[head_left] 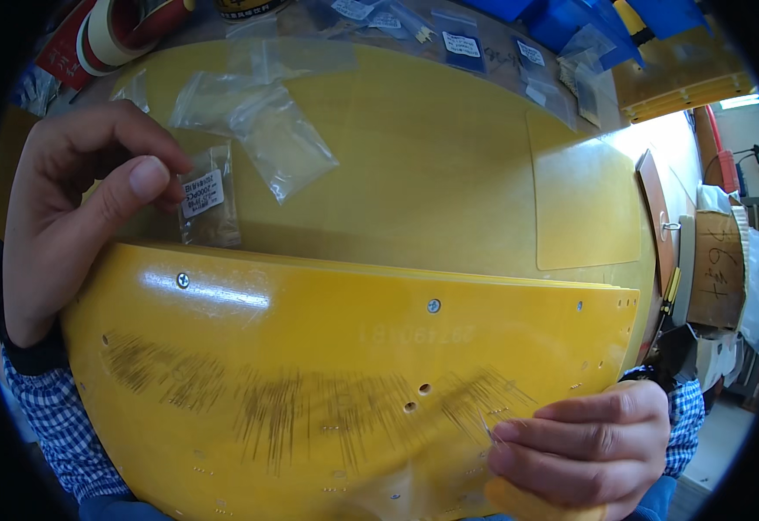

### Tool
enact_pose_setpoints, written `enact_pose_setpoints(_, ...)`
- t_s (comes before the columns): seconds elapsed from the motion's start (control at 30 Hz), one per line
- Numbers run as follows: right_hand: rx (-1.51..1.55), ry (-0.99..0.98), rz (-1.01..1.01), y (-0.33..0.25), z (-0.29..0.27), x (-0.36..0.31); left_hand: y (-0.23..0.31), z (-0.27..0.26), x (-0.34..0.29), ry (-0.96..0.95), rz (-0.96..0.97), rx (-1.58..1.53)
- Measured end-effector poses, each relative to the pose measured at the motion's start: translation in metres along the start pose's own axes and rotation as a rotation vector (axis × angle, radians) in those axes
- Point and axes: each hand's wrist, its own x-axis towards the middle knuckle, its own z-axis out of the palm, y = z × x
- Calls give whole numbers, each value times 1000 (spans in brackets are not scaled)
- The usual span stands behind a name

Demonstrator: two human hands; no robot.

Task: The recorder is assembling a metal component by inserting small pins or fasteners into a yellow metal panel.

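Observation:
My left hand [106,195] is curled at the left, thumb and fingers pinched at the edge of a small clear zip bag [210,227] with a white label. The bag's contents are too faint to make out. At the lower right, my right hand [583,443] has its fingertips pressed together on a thin metal pin [486,424], just above a yellow board [327,326]. Many fine dark pins [271,412] stand or lean in a wide band across the board's middle. Screws, small holes and two larger round holes [424,389] show in its surface.
Beyond the board, more clear zip bags [288,143] lie on the yellowish tabletop [431,165]. Tape rolls [106,35] sit at the far left. Labelled bags [462,48] and blue bins [570,30] line the back. A cardboard box [716,269] stands at the right.

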Motion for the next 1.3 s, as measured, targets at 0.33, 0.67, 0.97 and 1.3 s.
enact_pose_setpoints(0.33, -168, -148, -115, -2, -13, 4, -1, 0, 0, 1, 9, -23)
enact_pose_setpoints(0.67, -164, -137, -234, 9, -10, 5, 0, 0, -1, 7, -1, -12)
enact_pose_setpoints(0.97, -93, -119, -123, 0, -8, 3, -4, -3, 0, -64, 0, 30)
enact_pose_setpoints(1.3, -93, -102, -209, 7, -4, 3, -3, -5, 1, -78, -2, 55)
